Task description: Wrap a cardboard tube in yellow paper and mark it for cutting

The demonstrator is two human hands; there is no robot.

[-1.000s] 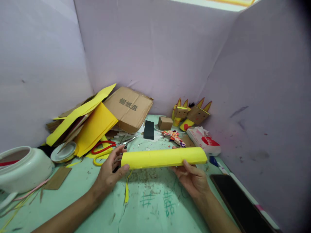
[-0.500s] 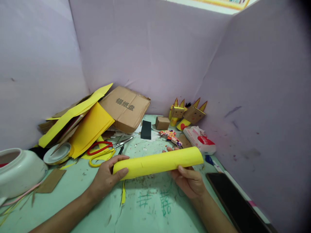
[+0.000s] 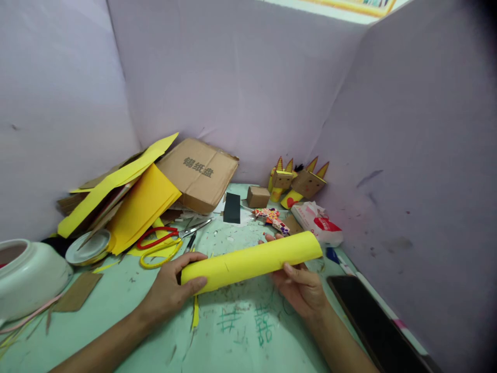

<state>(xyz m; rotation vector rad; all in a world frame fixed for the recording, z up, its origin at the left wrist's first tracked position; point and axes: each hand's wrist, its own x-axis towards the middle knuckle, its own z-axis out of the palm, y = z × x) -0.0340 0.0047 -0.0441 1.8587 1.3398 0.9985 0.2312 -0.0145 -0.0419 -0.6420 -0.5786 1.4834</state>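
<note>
Both hands hold a rolled yellow paper tube [image 3: 250, 261] just below centre frame, above the pale green worktop [image 3: 116, 311]. The tube lies nearly level, its right end tilted slightly up toward the right.

The left hand [image 3: 173, 287] comes in from the lower left, forearm angled up toward centre, wrist about straight. Its grip is clenched on the tube's left end: thumb across the near side, fingers curled over the top and back.

The right hand [image 3: 301, 287] comes in from the lower right, palm turned up under the tube's right part. Thumb presses the near face, fingertips show above the far edge, so the grip is closed around the tube.

A thin yellow strip [image 3: 195, 313] lies just below the tube's left end; cannot tell if it touches the tube. Green scribbles [image 3: 248, 318] mark the worktop between the forearms.

Left of centre: red and yellow scissors [image 3: 161, 243], a stack of yellow sheets [image 3: 135, 199], and a cardboard box flap with printed characters [image 3: 198, 173]. Far left edge: a white jar [image 3: 27, 274] and a round tape tin [image 3: 87, 248].

Upper right of the hands: small cardboard figures with yellow ears [image 3: 298, 181], a tissue pack [image 3: 316, 223], a black block [image 3: 232, 207]. Lower right: a dark phone [image 3: 373, 324] lying flat.
</note>
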